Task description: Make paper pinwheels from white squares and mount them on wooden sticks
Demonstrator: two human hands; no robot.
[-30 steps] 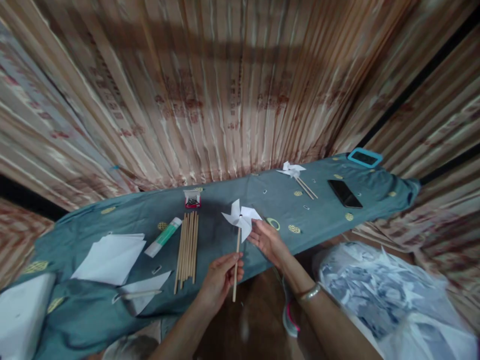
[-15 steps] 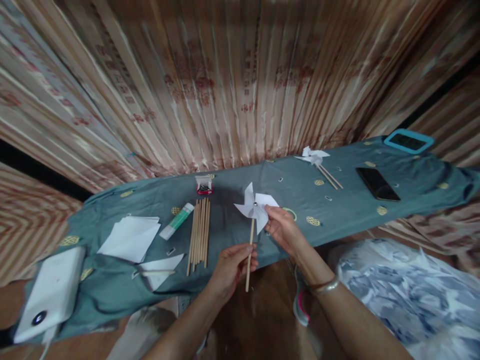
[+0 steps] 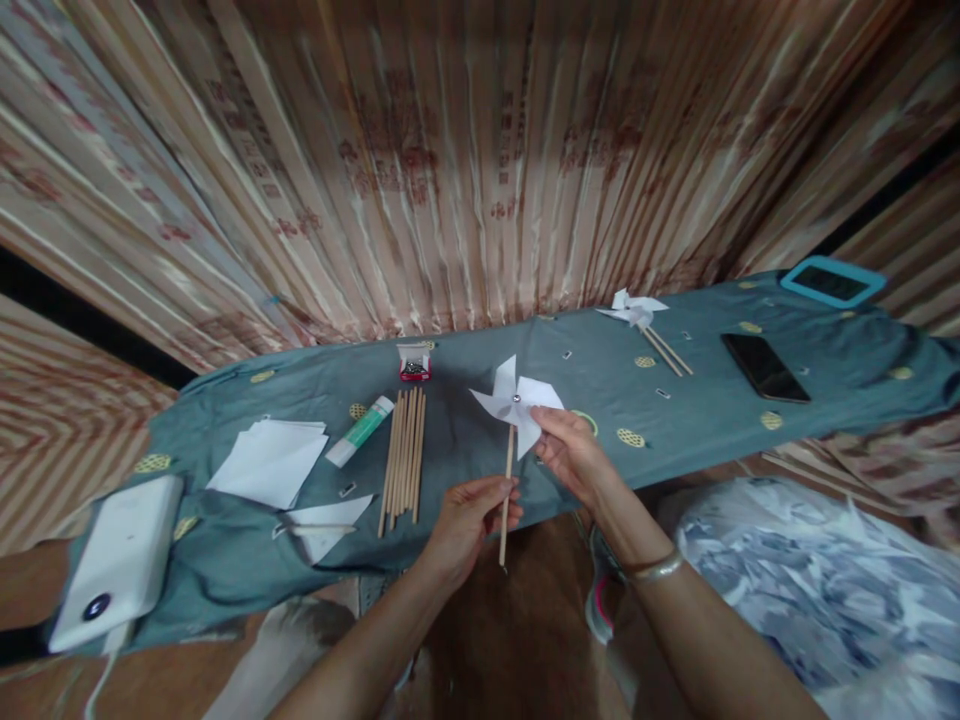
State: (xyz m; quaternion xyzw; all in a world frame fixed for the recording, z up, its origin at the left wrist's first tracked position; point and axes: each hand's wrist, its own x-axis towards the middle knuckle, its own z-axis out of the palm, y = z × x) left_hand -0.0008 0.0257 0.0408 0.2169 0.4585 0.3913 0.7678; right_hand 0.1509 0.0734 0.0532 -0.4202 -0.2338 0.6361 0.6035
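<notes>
The left forearm (image 3: 367, 640) slants up from the bottom edge, left of centre, to the left hand (image 3: 472, 520) in the lower middle, thumb pressed against curled fingers. From the lower right, the right forearm (image 3: 705, 630) angles to the right hand (image 3: 574, 455), pinching, fingertips leftward, near the frame's centre.

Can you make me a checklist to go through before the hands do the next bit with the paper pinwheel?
1. Left hand holding the wooden stick: ok, pinched between thumb and fingers.
2. Right hand on the white pinwheel: ok, at a blade on the right.
3. Shiny fastener at the pinwheel's middle: ok, it shows.
4. Pinwheel spins freely: cannot tell.
5. Spare sticks lying together: ok, side by side on the cloth.
6. Red box closed: not ok, its lid is up.
</notes>
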